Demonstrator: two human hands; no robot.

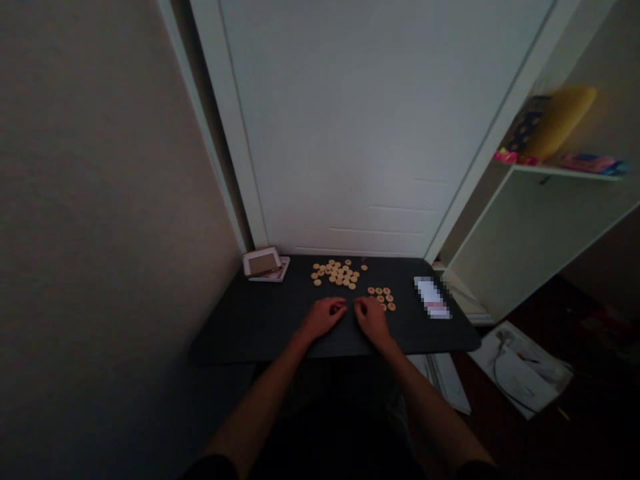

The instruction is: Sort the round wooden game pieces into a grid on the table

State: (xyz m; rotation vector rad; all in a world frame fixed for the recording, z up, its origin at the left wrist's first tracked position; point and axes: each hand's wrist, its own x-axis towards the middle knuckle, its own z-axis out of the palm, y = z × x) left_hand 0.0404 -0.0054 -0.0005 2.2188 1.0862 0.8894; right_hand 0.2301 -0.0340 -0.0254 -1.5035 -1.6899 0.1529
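Observation:
My left hand point(324, 317) rests on the dark table with its fingers curled in toward the thumb. A small dark gap shows inside the curl, and I see no piece in it. Close to it on the right, my right hand point(371, 319) is also curled, knuckles up, with nothing visible in its fingers. Just past the right hand lie several round wooden chess pieces point(389, 298) with reddish marks, set in short rows and partly covered by that hand. Beyond both hands is a loose heap of similar pale discs point(340, 273), their marks too small to read.
A shallow open box point(263, 262) sits on another white tray or lid at the table's back left. On the right lies a phone point(432, 297) with a lit, blurred screen. A white door point(350, 133) stands behind the table point(240, 327); a shelf point(565, 170) is to the right.

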